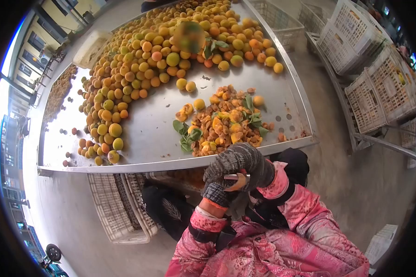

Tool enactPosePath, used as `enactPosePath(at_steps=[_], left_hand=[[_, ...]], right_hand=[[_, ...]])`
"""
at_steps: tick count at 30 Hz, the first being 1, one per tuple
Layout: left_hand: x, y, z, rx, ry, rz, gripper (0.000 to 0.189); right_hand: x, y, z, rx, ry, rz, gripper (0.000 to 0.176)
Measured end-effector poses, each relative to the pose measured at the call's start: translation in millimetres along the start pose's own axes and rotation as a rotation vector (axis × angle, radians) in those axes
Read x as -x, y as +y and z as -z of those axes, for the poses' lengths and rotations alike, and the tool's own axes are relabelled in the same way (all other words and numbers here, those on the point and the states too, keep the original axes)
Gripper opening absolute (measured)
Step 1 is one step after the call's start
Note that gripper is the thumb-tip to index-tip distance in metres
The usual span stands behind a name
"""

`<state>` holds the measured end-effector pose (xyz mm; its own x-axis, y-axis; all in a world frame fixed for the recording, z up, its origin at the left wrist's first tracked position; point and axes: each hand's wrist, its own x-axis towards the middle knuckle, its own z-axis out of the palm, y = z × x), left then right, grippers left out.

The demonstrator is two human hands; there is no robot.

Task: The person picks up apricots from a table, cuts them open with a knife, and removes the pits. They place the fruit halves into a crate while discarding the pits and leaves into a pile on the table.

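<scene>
My two hands, in dark grey knitted gloves, meet just past the near edge of a metal table (171, 163). My right hand (238, 161) is closed and curls over the left, its fingers wrapped round a small metal tool (231, 176), perhaps a knife; its full shape is hidden. Below it, my left hand (220, 195) is also closed; whatever it holds is covered. Directly ahead on the table lies a heap of split apricots and brown scraps (229, 122), with green leaves (188, 134) at its sides.
Whole apricots (143, 60) form a large pile across the far and left parts of the table. White plastic crates (118, 207) stand beneath the table at left. Stacked crates (379, 94) rest on a metal cart at right. Another crate (381, 243) sits at lower right.
</scene>
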<state>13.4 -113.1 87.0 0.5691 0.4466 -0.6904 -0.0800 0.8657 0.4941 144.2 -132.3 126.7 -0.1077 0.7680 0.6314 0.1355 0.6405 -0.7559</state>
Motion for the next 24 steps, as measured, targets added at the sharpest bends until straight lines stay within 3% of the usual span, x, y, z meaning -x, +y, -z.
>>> enactPosePath(at_steps=[2,3,5,6,7,9,11,13,15,17,18,19,20,22,23,24], left_hand=[[-3.8,0.2,-0.2,0.044,0.012,-0.038,0.029],[-4.9,0.1,1.0,0.064,0.02,-0.054,0.03],[-1.0,3.7,-0.4,0.052,-0.058,-0.132,0.036],[5.7,8.6,-12.2,0.205,-0.053,-0.143,0.036],[8.9,10.0,-19.8,0.359,-0.046,-0.15,0.038],[3.8,1.3,-21.3,0.372,-0.087,-0.186,0.039],[1.5,-4.7,-25.7,0.292,-0.061,-0.386,0.04],[-5.3,-9.0,-21.2,0.236,0.002,-0.403,0.039],[-18.8,-16.2,-10.3,0.175,0.058,-0.425,0.037],[-32.2,-27.3,4.1,-0.196,0.142,-0.672,0.032],[-30.6,-24.9,8.1,-0.197,0.142,-0.665,0.032],[-27.6,-18.5,15.1,-0.257,0.067,-0.537,0.03],[-24.9,-14.2,19.5,-0.317,-0.008,-0.409,0.029],[-21.4,-11.3,18.9,-0.346,-0.04,-0.317,0.028],[-20.4,-11.7,18.2,-0.367,-0.069,-0.226,0.027],[-23.5,-16.3,20.0,-0.362,-0.069,-0.223,0.027]], right_hand=[[10.9,8.9,-13.6,-0.122,0.246,0.107,0.015],[12.4,7.2,-15.3,-0.123,0.244,0.112,0.015],[11.9,5.0,-10.3,-0.108,0.681,-0.449,0.016],[8.3,17.4,-0.5,0.402,0.525,-0.108,0.018],[10.3,20.4,-1.5,0.401,0.527,-0.104,0.018],[8.3,16.5,-6.0,-0.999,0.896,-0.19,0.018],[6.2,13.7,-5.3,-0.925,0.912,-0.229,0.018],[5.8,13.1,-7.0,-1.053,1.085,-0.307,0.016],[10.8,17.3,-5.0,-1.021,1.056,-0.35,0.017],[15.2,23.9,-1.2,-0.973,0.897,-0.481,0.022],[16.6,22.6,0.5,-0.815,0.797,-0.474,0.025],[13.9,22.1,0.3,-0.816,0.798,-0.476,0.025],[7.9,21.1,-0.9,-0.615,0.695,-0.463,0.024],[-7.1,16.4,0.4,-0.361,0.475,-0.317,0.017],[-6.7,12.1,0.9,-0.358,0.475,-0.32,0.017],[-4.8,8.1,0.8,-0.294,0.344,-0.391,0.016]])
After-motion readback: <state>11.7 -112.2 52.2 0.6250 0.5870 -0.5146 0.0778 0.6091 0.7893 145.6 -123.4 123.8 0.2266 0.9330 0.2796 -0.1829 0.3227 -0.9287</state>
